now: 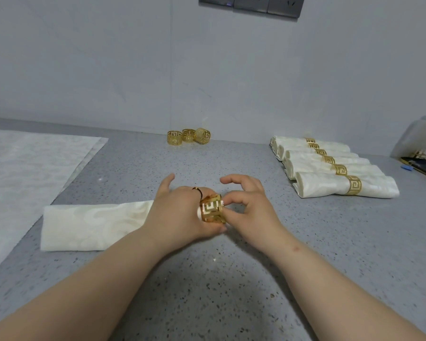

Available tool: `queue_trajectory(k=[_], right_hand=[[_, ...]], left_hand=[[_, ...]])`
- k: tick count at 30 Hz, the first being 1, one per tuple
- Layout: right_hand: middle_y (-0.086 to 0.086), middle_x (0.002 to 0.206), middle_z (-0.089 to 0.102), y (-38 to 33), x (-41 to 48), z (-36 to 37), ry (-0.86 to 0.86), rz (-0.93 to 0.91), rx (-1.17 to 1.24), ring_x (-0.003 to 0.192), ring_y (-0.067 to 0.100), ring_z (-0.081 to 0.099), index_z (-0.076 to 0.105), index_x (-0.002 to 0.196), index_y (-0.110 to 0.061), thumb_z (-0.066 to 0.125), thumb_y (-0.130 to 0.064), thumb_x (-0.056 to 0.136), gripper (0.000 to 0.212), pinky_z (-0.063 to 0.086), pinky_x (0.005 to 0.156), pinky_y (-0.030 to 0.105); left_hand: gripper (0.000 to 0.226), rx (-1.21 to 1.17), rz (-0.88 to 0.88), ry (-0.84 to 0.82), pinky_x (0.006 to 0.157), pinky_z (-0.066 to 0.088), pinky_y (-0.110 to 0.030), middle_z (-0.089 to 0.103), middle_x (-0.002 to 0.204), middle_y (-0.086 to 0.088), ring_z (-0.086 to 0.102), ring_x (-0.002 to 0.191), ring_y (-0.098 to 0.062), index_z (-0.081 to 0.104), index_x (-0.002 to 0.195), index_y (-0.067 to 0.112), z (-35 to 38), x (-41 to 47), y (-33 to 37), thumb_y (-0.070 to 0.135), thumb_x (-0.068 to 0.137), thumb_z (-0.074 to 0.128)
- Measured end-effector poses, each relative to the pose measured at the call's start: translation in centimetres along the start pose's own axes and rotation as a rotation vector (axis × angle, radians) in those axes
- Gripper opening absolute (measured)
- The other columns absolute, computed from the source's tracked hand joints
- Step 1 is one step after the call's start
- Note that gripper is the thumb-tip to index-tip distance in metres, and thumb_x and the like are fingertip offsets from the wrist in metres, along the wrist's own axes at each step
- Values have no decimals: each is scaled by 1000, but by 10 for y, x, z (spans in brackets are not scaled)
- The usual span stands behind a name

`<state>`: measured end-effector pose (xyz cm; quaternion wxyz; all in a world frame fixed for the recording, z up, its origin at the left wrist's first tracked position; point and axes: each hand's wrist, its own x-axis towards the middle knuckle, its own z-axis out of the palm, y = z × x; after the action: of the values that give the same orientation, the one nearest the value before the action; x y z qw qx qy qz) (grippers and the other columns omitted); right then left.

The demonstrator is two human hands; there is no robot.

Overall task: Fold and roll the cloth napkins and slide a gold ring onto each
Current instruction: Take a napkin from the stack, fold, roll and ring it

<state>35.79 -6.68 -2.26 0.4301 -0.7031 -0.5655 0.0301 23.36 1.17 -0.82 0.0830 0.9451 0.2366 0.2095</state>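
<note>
Here, a grey speckled countertop fills the near ground, and two bare forearms reach across it to meet at one gold ring with a key-pattern cut-out. This ring sits over the right end of a rolled white napkin; cloth shows through its openings. The right hand pinches the ring's right edge between thumb and bent fingers, with the forefinger arched above and free. The left hand is just left of the ring, fingers curled round the napkin's end, and it wears a thin finger band. The rest of the napkin lies flat on the counter and stretches away to the left of the ring.

Farther left of the ring lie flat white cloths, with two layered edges showing. To the right of the ring and a little beyond it, six rolled napkins lie side by side in a row, each with its own gold ring at the middle. Straight beyond the held ring, three loose rings stand together where the counter meets the wall.

Far right of the ring stands one clear container; its contents cannot be made out. A dark flat item with gold trim lies in front of it. The pale grey wall rises behind, with a strip of dark sockets high above the ring.
</note>
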Motion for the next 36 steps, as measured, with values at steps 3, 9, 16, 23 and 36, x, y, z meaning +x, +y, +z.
queue_trajectory(k=[3,9,16,23,36], right_hand=[[-32,102,40,0,1,-1,35,-45,-1,111,1,30,71,71,-4,69,-8,76,7,13,93,1],[-14,100,54,-5,0,-3,153,-229,-77,110,14,45,69,68,-3,63,-23,71,21,32,95,34],[-6,85,59,-6,-1,-6,239,-182,-4,84,-5,49,70,74,-1,58,-9,73,14,38,76,-1],[-19,80,55,-6,0,-18,218,-16,185,74,-17,54,68,74,-9,64,2,80,13,42,72,1],[-1,100,57,-3,-1,-15,-109,484,454,86,11,55,50,110,-21,58,-19,88,24,46,77,19]], left_hand=[[61,-41,-60,-2,111,-4,-26,66,92,17,58,96,0,57,104,38,-5,0,-2,70,55,41],[50,-36,-174,-1,108,23,-29,59,87,13,49,84,-8,58,116,31,-11,4,-9,54,72,65],[25,78,-83,-76,108,23,-30,53,67,14,46,71,-10,54,84,33,-6,4,-10,55,73,60],[38,-4,-77,-77,56,32,-14,65,83,7,58,80,-12,61,98,29,-8,1,-16,53,69,67],[34,120,-34,-101,52,23,-14,49,69,14,48,73,-8,51,97,38,-7,-3,-25,59,72,60]])
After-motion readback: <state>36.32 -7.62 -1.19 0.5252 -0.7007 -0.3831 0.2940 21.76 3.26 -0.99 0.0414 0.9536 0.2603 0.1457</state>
